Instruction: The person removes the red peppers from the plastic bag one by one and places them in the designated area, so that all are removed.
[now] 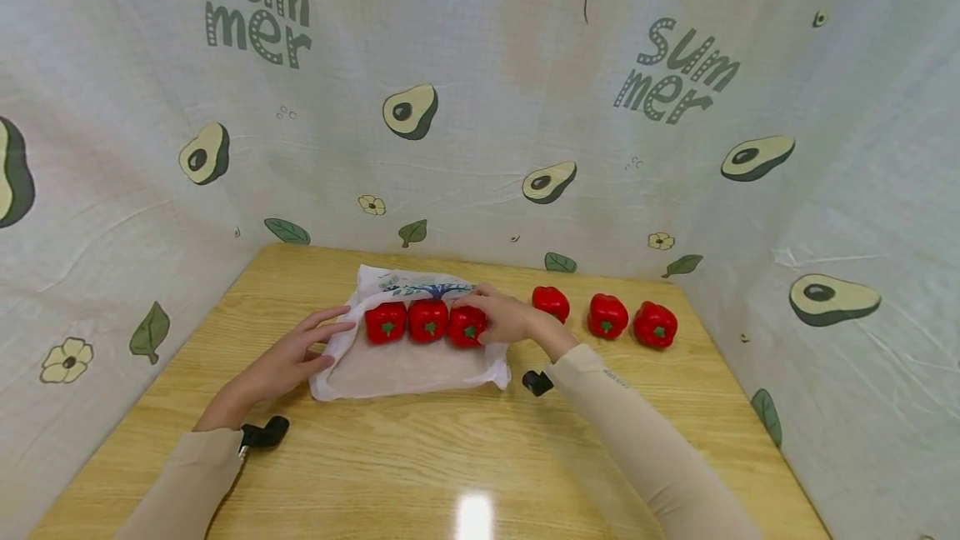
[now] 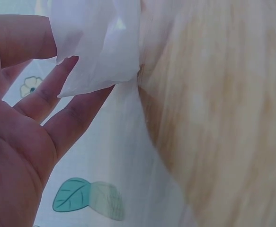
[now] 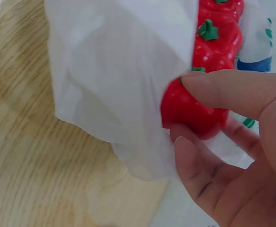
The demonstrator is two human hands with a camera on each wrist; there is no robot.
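Table (image 1: 420,457) has a white bag (image 1: 408,369) lying flat, three red peppers (image 1: 427,320) lined up on it. Right hand (image 1: 502,317) grips the rightmost pepper (image 1: 467,326); left hand (image 1: 288,357), fingers straight, holds the bag's left edge.

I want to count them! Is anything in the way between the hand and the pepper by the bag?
No. The right hand already grips the red pepper, thumb and fingers on it, with the white bag beside it.

Bare surface (image 1: 465,465) fills the lower frame, open to pass. Mid-frame, the white bag (image 1: 408,365) blocks the middle; three loose peppers (image 1: 607,315) line the right; cloth walls (image 1: 112,215) close three sides.
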